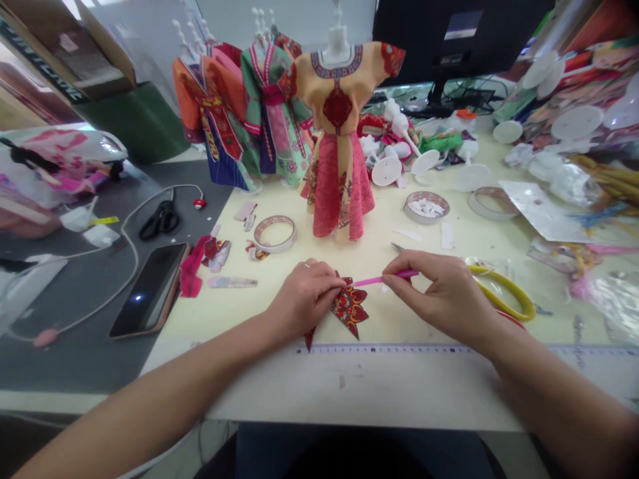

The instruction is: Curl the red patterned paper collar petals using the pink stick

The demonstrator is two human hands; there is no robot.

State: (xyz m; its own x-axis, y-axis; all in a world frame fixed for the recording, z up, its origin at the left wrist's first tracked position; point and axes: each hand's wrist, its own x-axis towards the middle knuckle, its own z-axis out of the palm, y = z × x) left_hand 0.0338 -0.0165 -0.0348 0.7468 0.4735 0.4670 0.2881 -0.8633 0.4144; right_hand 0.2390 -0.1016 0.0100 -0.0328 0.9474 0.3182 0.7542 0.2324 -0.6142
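My left hand (309, 297) pinches the upper edge of a red patterned fabric piece (351, 309) with pointed petals, low over the table. Part of the piece is hidden under the fingers. In my right hand (439, 293) is a thin pink tool (372, 281), its tip at the fabric's top edge beside my left fingertips. A metal tip (397, 247) pokes out above the right fingers; the rest of it is hidden. A long ruler (414, 348) lies just below the fabric.
Behind stands a small dress (338, 173) on a form, with more dressed forms (274, 113) to its left. Tape rolls (275, 234), a phone (150, 291), fabric scraps (192, 266) and a yellow ring (506, 291) lie around. A monitor (459, 40) stands at the back.
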